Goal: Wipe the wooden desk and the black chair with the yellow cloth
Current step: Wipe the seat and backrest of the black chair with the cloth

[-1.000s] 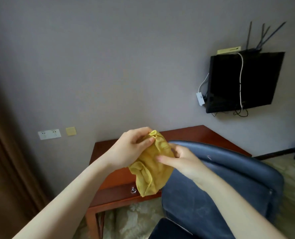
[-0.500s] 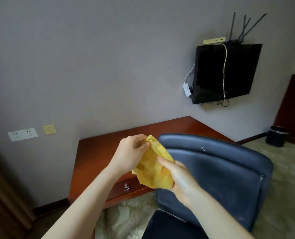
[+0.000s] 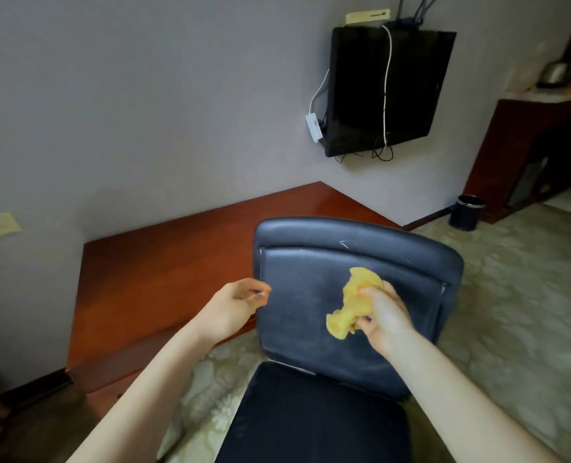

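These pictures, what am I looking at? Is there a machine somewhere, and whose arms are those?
No machine here: a person wears a wide-angle camera on the head, looking forward and down, so the two bare arms are the person's own. The right hand grips a bunched yellow cloth in front of the backrest of a black chair; whether it touches is hard to tell. The left hand is empty, fingers loosely curled, near the backrest's left edge. Behind the chair stands a wooden desk against the wall, its top bare. A dark screen hangs on the wall, and a small bin sits on the floor.
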Motion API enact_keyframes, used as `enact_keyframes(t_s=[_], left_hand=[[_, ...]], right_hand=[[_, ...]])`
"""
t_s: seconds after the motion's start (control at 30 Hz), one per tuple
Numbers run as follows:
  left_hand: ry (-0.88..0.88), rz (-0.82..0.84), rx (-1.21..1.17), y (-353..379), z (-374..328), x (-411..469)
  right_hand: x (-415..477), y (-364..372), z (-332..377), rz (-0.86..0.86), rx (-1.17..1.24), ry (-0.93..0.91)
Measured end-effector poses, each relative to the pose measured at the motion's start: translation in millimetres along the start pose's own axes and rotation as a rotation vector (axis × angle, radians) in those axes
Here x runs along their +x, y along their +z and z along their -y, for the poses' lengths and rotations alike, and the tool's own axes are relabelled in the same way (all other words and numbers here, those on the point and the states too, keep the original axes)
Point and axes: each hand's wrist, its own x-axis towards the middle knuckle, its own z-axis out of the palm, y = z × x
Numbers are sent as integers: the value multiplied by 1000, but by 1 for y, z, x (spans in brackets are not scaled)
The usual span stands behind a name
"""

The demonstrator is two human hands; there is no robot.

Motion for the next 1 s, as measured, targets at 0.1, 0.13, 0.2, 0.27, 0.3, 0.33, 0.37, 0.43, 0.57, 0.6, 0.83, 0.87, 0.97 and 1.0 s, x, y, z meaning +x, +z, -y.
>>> enact_keyframes(t_s=[0.1,0.13,0.2,0.27,0.3,0.33,0.37,0.43,0.57,0.6,0.83,0.87,0.97,1.0], left_hand=[[-45,84,31,19,3,-5],[-65,107,45,26,4,-6],[-83,135,62,35,6,-8],[-87,126,61,49,6,-8],[-93,125,69,56,6,-8],[-107,127,73,62,6,-9],[-126,121,72,71,6,-8],[-171,111,77,86,4,-7],[-201,135,97,110,-2,-7],[-215,128,94,112,-1,-6],[-290,60,87,115,5,-2],[-300,58,91,115,7,-1],[-309,68,78,117,17,4],[-313,75,68,118,20,7]], right_hand=[[47,-43,11,-335,28,-156],[66,-59,14,-434,-20,-224],[98,-84,22,-657,-261,-338],[121,-105,42,-804,-498,-443],[131,-112,51,-793,-578,-508],[138,-114,60,-753,-658,-556],[152,-117,64,-701,-737,-580],[172,-116,64,-552,-846,-535],[195,-105,38,-373,-1087,-461],[197,-102,31,-371,-1156,-470],[217,-103,13,-366,-1364,-526],[217,-104,12,-364,-1371,-540],[218,-106,9,-359,-1383,-569],[219,-106,9,-358,-1390,-573]])
